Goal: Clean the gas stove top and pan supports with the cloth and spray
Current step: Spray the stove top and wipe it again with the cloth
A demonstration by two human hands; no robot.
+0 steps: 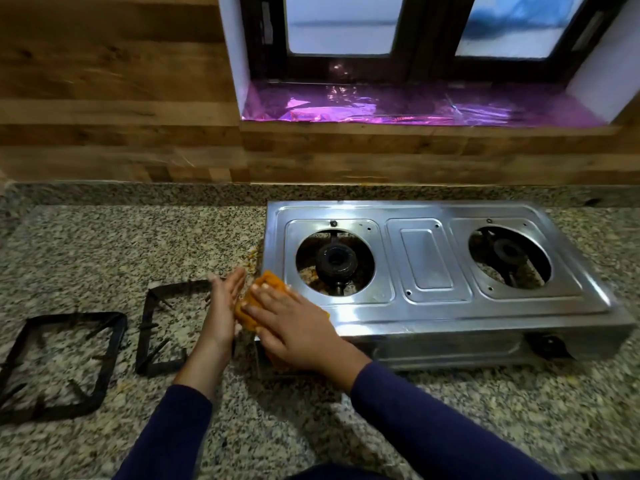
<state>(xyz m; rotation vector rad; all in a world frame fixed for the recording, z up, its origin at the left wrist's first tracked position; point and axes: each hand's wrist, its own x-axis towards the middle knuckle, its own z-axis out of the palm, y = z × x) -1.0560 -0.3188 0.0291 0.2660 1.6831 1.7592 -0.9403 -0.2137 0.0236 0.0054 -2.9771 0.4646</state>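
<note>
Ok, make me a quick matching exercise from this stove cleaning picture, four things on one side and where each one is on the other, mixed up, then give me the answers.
Things:
1. orange cloth
2. pan supports
3. purple foil
4. knob

Places:
A. lining the window sill
B. on the front face of the stove, right end
C. lying on the granite counter, left of the stove
D. under the right hand, at the stove's left front corner

Pairs: 1-D, 2-C, 3-A, 4-B
</note>
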